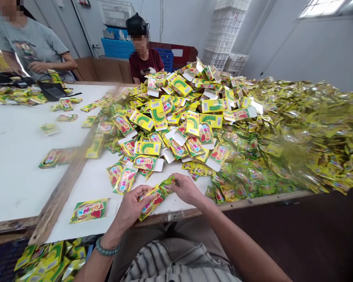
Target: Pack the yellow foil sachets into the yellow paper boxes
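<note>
My left hand (137,201) is closed around a small yellow and green candy box (150,210), held at a slant just above the table's front edge. At the box's upper right end, my right hand (186,188) pinches a shiny green sachet (168,181). Whether the sachet's lower end sits inside the box is hidden. Left of my hands, a flat box (88,210) lies with its white end flap out. Beyond them rises a heap of similar boxes (158,111), many with open white flaps. To the right spread many green and yellow sachets (247,172).
A wooden strip (65,188) divides the white tabletop (14,164). Below the left edge, a dark crate (6,258) holds filled boxes. Two other people (145,58) are across the table. White baskets (226,31) stand stacked at the wall.
</note>
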The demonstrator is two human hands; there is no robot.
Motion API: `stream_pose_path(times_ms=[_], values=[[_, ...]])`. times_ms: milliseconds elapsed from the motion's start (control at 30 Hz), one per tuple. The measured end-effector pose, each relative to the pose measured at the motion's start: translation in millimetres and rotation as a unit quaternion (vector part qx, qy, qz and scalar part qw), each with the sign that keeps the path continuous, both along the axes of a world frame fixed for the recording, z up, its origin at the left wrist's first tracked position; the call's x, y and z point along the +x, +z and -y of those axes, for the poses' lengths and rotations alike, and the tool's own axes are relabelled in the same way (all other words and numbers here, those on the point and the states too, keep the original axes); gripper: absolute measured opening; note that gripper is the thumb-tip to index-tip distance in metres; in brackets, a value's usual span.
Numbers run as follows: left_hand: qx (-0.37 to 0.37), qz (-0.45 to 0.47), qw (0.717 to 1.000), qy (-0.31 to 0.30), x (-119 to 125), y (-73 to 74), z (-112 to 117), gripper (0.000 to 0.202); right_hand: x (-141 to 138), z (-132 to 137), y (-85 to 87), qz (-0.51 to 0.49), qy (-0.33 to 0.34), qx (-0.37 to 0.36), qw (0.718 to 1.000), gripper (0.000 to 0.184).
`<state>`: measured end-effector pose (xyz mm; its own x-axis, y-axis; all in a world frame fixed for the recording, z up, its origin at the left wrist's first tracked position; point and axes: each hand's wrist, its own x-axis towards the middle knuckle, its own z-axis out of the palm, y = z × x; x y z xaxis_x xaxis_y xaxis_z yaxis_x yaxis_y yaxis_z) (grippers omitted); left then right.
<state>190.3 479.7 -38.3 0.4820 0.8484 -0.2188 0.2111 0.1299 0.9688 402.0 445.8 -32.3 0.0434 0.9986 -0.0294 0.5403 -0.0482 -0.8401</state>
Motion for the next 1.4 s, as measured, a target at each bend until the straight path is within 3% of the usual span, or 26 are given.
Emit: stream_pose_path(times_ms=[67,167,267,333,533,667,867,1133,1400], values=[[-0.030,0.022,0.999,0.013,2,1.2,0,0.034,-7,-2,2.3,0.033,-0.014,0.038,0.999,0.004],[-0.094,0.065,0.993,0.042,6,-0.3,2,0.039,-18,0,0.8,0.041,-0.030,0.087,0.995,0.022],[-0.137,0.097,0.982,0.081,8,-4.5,5,0.040,-22,8,0.1,0.035,-0.001,0.101,0.994,0.032],[-0.149,0.115,0.978,0.087,9,-6.4,8,0.040,-21,13,0.9,0.028,0.000,0.111,0.993,0.029],[-0.139,0.125,0.980,0.063,9,-4.7,7,0.043,-24,15,-3.6,0.033,-0.093,0.143,0.985,0.007],[-0.141,0.118,0.982,0.052,10,-3.6,7,0.044,-29,15,-2.3,0.023,-0.110,0.127,0.986,0.005],[-0.173,0.108,0.977,0.063,8,-2.3,9,0.043,-16,20,12.5,0.007,-0.007,0.091,0.996,0.010],[-0.204,0.124,0.969,0.066,5,3.4,7,0.045,-6,25,13.9,0.012,0.006,0.054,0.998,0.015],[-0.199,0.153,0.965,0.074,14,3.1,5,0.043,-24,20,11.5,0.048,-0.101,0.056,0.992,0.015]])
